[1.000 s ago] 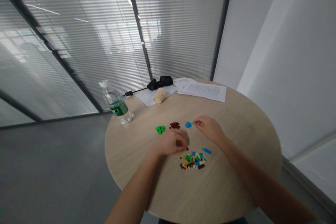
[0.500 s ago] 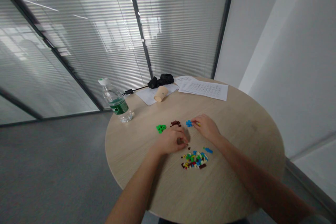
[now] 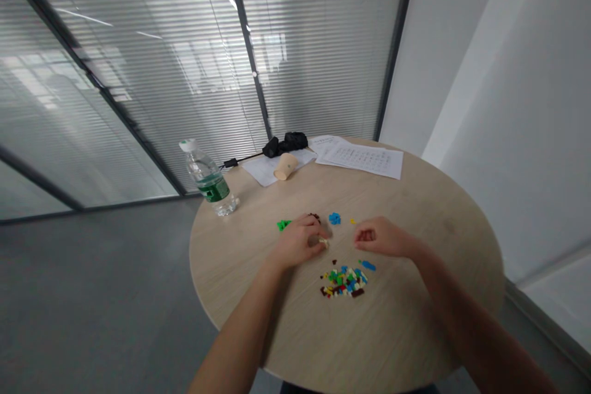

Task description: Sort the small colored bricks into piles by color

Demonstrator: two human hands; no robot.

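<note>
My left hand point(image 3: 298, 241) rests on the round wooden table point(image 3: 406, 209) with a small cream plastic brick point(image 3: 324, 243) pinched at its fingertips. It partly covers a green pile of bricks point(image 3: 283, 225) and a dark brown pile point(image 3: 314, 217). A little farther right lie a blue pile point(image 3: 335, 218) and a tiny yellow brick point(image 3: 352, 221). My right hand point(image 3: 381, 237) is curled shut just beyond a blue brick point(image 3: 367, 265), with nothing visible in it. Below both hands sits a mixed heap of small coloured bricks point(image 3: 344, 282).
At the far side of the table stand a plastic water bottle point(image 3: 207, 180) and a tipped paper cup point(image 3: 285, 166). Printed sheets point(image 3: 359, 161), a black bundle point(image 3: 285, 144) and a cable also lie there. Glass partitions with blinds and a white wall surround the table.
My right hand has drawn back and to the right, and the yellow brick now lies on the table. My left hand has shifted farther up the table, with the cream brick showing at its fingertips.
</note>
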